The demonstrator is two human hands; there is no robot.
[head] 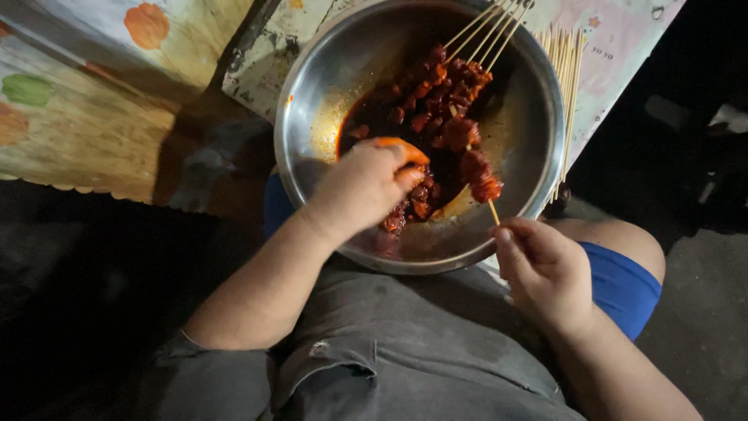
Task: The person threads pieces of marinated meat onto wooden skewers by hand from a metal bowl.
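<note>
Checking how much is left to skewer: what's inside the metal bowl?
Red-sauced meat chunks, finished skewers, and the left hand reaching in. Meat beneath that hand is hidden.

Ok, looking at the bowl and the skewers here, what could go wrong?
The metal bowl seems to rest on the lap against the table edge, so it could tip and spill sauce. The right hand holds a pointed skewer near the left hand, which is in the meat; a slip might prick sauce-slick fingers.

My left hand [366, 187] reaching over the near rim of the steel bowl [312, 86], fingers curled down and sauce-stained, my right hand [545, 269] just outside that rim, thumb and fingers pinched, both forearms bare.
</note>
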